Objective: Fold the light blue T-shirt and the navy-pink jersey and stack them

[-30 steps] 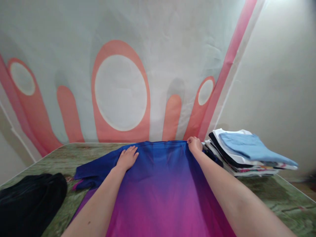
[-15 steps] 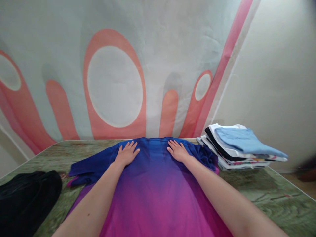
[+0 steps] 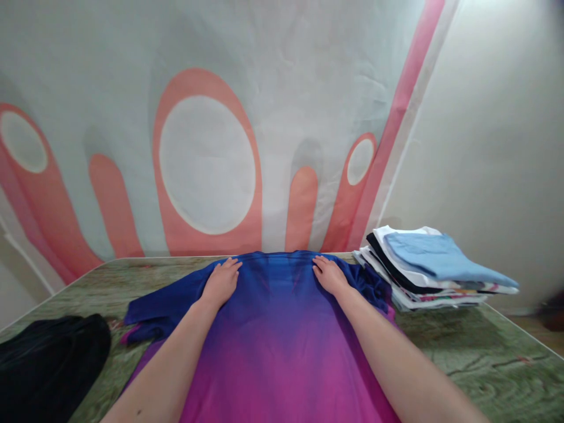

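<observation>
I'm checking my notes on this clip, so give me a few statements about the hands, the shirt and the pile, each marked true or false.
1. Both hands lie flat on the blue-to-pink shirt. True: left hand, right hand.
2. The folded pile sits at the person's left. False: at the right.
3. A light blue garment tops the pile. True.
4. The dark cloth lies on the pile. False: it lies on the table, at the left.

Banner-hung wall behind a green table

A pale banner (image 3: 220, 117) with coral ovals fills the upper left and centre; a plain beige wall (image 3: 497, 147) stands right; the table (image 3: 462, 341) runs across the bottom.
</observation>
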{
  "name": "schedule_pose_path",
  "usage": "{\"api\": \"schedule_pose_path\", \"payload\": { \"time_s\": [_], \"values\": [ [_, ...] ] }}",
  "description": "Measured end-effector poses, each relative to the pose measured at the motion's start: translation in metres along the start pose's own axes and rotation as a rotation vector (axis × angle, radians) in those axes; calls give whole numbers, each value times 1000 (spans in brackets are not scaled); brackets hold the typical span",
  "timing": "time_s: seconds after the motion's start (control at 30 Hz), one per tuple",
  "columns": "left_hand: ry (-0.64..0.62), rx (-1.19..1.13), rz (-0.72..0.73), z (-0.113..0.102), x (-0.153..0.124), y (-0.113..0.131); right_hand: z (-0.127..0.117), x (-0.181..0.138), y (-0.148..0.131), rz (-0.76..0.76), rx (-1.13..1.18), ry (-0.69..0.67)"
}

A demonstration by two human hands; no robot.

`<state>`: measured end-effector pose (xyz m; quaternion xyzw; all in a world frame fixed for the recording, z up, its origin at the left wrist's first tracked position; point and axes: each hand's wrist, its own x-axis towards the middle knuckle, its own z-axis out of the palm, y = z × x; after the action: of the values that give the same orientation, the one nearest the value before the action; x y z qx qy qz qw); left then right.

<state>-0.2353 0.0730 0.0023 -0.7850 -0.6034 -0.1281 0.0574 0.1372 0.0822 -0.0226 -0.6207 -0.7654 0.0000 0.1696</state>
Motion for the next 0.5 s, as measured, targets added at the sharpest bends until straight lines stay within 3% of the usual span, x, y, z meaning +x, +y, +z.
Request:
{"api": "schedule_pose_path", "payload": {
  "time_s": [0.2, 0.5],
  "values": [
    [-171, -52, 29, 4, -5, 5, -3, -7, 6, -40, 17, -41],
    [-216, 15, -42, 8, 18, -4, 6, 10, -6, 79, -8, -162]
  ]
}}
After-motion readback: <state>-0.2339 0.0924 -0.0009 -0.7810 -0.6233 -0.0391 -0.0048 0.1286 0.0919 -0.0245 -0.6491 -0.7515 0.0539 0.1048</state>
